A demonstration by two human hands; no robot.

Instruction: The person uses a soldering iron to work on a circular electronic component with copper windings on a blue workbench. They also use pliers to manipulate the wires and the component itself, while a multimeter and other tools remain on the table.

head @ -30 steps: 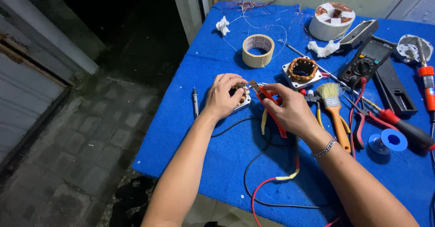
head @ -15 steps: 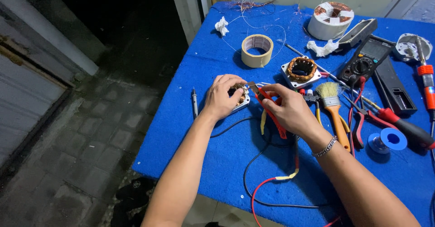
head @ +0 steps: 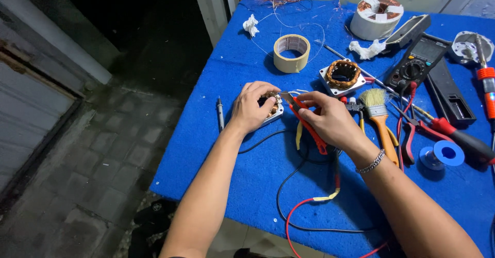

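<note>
On the blue table [head: 247, 150], the left hand [head: 252, 106] curls palm-down over a small stator [head: 273, 108], fingers clamped on it. Just right, the right hand [head: 332, 121] grips red cutters [head: 304, 121], tip at the stator's windings. A brush [head: 379, 116] lies beside.

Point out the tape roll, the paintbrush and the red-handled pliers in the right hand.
tape roll [head: 292, 53]: head view, on its front wall.
paintbrush [head: 385, 130]: head view, on its orange handle.
red-handled pliers [head: 308, 127]: head view, on a red handle.
</note>
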